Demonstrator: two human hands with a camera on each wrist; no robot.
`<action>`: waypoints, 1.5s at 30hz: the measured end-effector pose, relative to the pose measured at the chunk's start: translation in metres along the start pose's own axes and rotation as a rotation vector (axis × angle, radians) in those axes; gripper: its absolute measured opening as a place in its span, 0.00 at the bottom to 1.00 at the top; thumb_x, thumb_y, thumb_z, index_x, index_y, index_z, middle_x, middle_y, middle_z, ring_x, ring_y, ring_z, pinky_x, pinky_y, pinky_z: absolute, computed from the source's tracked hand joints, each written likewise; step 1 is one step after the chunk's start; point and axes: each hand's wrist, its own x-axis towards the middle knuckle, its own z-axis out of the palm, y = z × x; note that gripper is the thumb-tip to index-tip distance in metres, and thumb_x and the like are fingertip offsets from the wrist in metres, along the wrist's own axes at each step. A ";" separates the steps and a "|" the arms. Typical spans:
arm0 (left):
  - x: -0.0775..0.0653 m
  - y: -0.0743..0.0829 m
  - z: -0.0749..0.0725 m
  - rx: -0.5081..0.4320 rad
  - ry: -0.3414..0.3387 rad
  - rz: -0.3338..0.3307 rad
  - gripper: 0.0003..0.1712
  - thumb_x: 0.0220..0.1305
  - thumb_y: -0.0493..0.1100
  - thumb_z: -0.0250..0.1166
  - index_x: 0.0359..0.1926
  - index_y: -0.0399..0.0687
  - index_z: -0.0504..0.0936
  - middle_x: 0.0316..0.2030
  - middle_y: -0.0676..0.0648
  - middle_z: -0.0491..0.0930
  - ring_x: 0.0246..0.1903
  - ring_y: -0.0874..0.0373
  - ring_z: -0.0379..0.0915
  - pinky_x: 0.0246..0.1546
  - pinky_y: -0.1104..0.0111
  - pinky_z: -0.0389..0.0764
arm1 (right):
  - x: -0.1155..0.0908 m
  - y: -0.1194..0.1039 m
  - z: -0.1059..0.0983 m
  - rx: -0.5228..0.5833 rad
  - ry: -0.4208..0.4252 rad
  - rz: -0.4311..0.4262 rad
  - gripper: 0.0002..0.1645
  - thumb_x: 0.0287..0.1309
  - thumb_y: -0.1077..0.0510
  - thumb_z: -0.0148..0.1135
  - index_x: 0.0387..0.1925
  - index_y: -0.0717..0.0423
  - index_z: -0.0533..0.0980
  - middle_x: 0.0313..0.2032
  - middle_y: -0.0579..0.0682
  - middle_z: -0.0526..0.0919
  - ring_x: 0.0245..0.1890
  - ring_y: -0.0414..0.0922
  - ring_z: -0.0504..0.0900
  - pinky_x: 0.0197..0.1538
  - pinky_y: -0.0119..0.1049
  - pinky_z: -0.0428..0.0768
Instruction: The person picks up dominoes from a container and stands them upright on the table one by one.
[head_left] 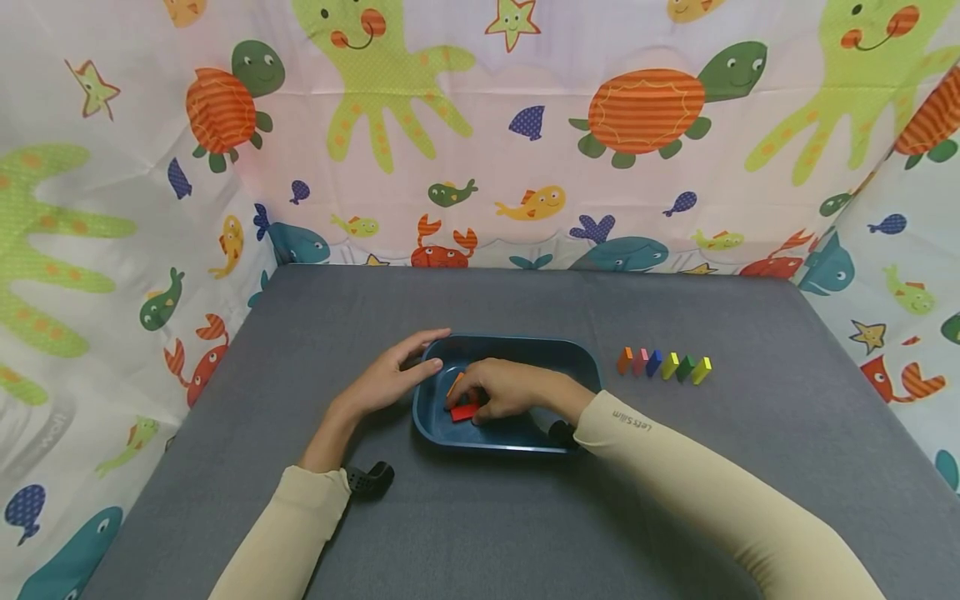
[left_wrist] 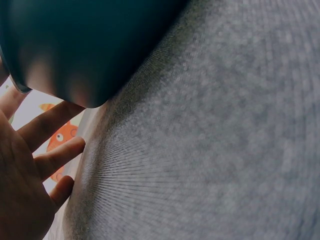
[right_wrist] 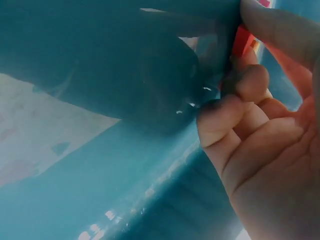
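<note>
A blue plastic tray sits on the grey table. My left hand rests at its left end, thumb by the rim. In the left wrist view the fingers are spread, some beside the tray's outer wall. My right hand reaches down into the tray and pinches a red domino block between thumb and fingertips. The right wrist view shows that red block by the thumb, with the other fingers curled. An orange block lies beside the fingers, partly covered by them.
Right of the tray, several domino blocks stand upright in a row: orange, pink, blue, yellow, green and another yellow. A printed curtain encloses the table at the back and sides.
</note>
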 end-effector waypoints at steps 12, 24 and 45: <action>0.002 0.000 0.003 -0.001 -0.005 0.005 0.30 0.75 0.56 0.59 0.75 0.67 0.66 0.76 0.53 0.63 0.77 0.46 0.55 0.72 0.37 0.58 | -0.031 -0.004 -0.023 0.123 0.029 -0.007 0.22 0.64 0.60 0.68 0.60 0.48 0.81 0.44 0.47 0.80 0.34 0.44 0.77 0.38 0.32 0.78; 0.002 -0.001 0.005 0.020 0.011 -0.026 0.29 0.74 0.56 0.59 0.74 0.71 0.66 0.76 0.53 0.62 0.77 0.46 0.54 0.73 0.38 0.58 | -0.100 0.010 -0.050 0.324 0.261 0.073 0.20 0.64 0.61 0.67 0.57 0.47 0.80 0.40 0.51 0.79 0.24 0.46 0.74 0.30 0.33 0.75; 0.001 0.000 0.004 0.050 0.025 -0.054 0.30 0.74 0.59 0.59 0.73 0.76 0.65 0.77 0.53 0.60 0.77 0.42 0.54 0.71 0.34 0.57 | -0.267 0.080 -0.037 0.404 0.806 0.420 0.21 0.69 0.58 0.64 0.61 0.53 0.74 0.50 0.36 0.81 0.42 0.37 0.84 0.39 0.31 0.81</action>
